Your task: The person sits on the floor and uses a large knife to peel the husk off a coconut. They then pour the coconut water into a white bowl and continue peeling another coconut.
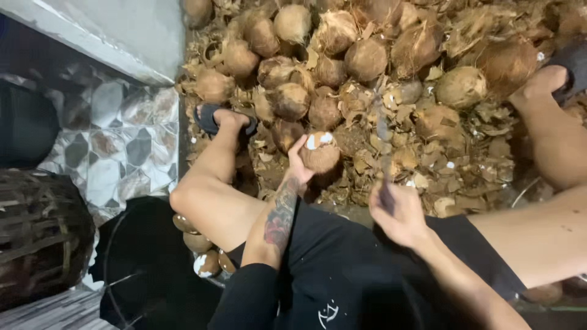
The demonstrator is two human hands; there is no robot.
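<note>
Left hand (298, 164) gripping a partly chipped coconut (319, 153); right hand (397, 214) holding a blurred blade (384, 146) upright beside it; coconut heap (342, 55) and husk scraps (440, 165) beyond; woven basket (40, 235) at left

Patterned floor tiles (116, 131) meet a pale wall (131, 27) on the left, beside a dark woven basket (40, 235).

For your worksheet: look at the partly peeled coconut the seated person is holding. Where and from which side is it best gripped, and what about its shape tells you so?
Probably the brown, rounded underside of the coconut, approached from below and from the person's left, as the left hand cups it. The round shape fits a curved palm, and this leaves the white peeled patch on top facing the blurred blade in the right hand.
</note>
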